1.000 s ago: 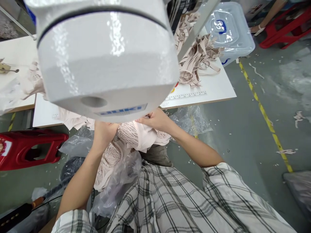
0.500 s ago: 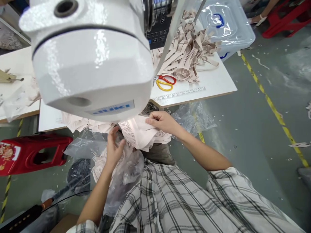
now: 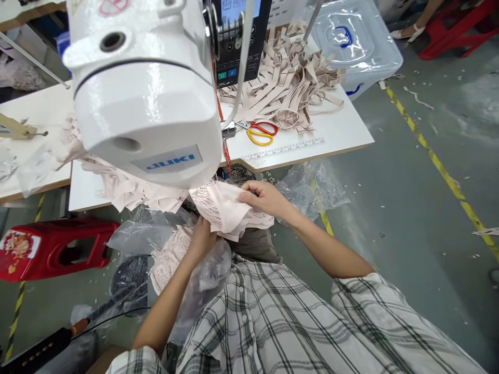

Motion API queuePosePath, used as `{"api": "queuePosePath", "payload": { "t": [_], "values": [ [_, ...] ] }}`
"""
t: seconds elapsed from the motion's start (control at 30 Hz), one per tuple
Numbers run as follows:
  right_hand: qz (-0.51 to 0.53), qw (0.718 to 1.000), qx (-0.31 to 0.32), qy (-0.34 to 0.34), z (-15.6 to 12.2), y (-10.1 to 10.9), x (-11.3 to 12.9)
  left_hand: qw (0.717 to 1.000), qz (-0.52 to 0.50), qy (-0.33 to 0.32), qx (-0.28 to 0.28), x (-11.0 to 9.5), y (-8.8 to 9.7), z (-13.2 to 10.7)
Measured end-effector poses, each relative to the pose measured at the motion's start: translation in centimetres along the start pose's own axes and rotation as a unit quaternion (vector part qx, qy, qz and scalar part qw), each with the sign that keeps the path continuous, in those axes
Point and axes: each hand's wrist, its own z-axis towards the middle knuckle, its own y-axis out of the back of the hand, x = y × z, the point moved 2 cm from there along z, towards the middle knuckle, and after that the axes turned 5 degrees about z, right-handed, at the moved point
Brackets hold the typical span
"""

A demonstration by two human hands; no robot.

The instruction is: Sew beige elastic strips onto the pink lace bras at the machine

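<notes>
A pale pink garment piece with lace panels (image 3: 228, 208) lies across my lap, its far edge under the front of the white sewing machine (image 3: 152, 124). My right hand (image 3: 265, 200) pinches its right part between thumb and fingers. My left hand (image 3: 203, 240) grips its lower left edge, with the fingertips hidden by the cloth. Below the left wrist, bundled lace pieces (image 3: 166, 265) lie in a clear plastic bag (image 3: 216, 265). More pink pieces (image 3: 136, 189) are heaped on the table edge left of the needle area.
Scissors with red and yellow handles (image 3: 262, 133) and a ruler marking (image 3: 288, 149) are on the white table (image 3: 351, 132). Behind them lies a pile of beige straps (image 3: 292, 83). A clear lidded box (image 3: 354, 47) stands at the back right, a red stool (image 3: 58, 249) at the left.
My left hand has moved right from above the bag to the garment piece's lower edge and closed there. My right hand keeps its pinch. The view has shifted, showing more of the machine.
</notes>
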Motion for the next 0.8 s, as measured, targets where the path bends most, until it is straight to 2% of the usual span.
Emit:
{"api": "queuePosePath", "payload": {
  "t": [0.17, 0.23, 0.3, 0.37, 0.47, 0.53, 0.6, 0.67, 0.73, 0.8],
  "values": [
    [-0.044, 0.999, 0.001, 0.019, -0.6, 1.1, 0.3, 0.998, -0.016, 0.044, -0.046, 4.4, 5.0, -0.9],
    [-0.071, 0.997, 0.0, 0.016, -1.4, 2.4, -0.4, 0.992, -0.006, 0.067, -0.104, 5.0, 6.8, -1.1],
    [-0.113, 0.993, -0.022, -0.011, -2.6, 4.7, -2.2, 0.986, 0.014, 0.066, -0.149, 4.3, 7.0, -0.9],
    [-0.179, 0.98, -0.058, -0.065, -4.0, 7.7, -4.9, 0.989, 0.025, 0.041, -0.14, 2.7, 5.1, -0.5],
    [-0.305, 0.935, -0.073, -0.163, -6.0, 11.6, -9.6, 0.999, 0.005, -0.013, -0.047, -0.2, -0.3, 0.3],
    [-0.366, 0.908, -0.076, -0.188, -6.4, 12.3, -11.7, 0.999, 0.006, -0.022, 0.044, -1.7, -3.9, 0.6],
    [-0.387, 0.904, -0.075, -0.165, -5.7, 10.4, -12.7, 0.99, 0.023, -0.012, 0.135, -2.4, -6.1, 0.7],
    [-0.381, 0.918, -0.045, -0.102, -4.3, 6.2, -12.9, 0.984, 0.027, -0.004, 0.177, -2.0, -6.1, 0.6],
    [-0.376, 0.925, 0.044, -0.009, -3.2, 0.8, -12.8, 0.989, 0.012, -0.003, 0.148, -0.5, -4.1, -0.4],
    [-0.393, 0.908, 0.137, 0.056, -2.8, -3.7, -13.4, 0.995, 0.012, 0.02, 0.095, 2.0, -1.1, -2.8]
  ]
}}
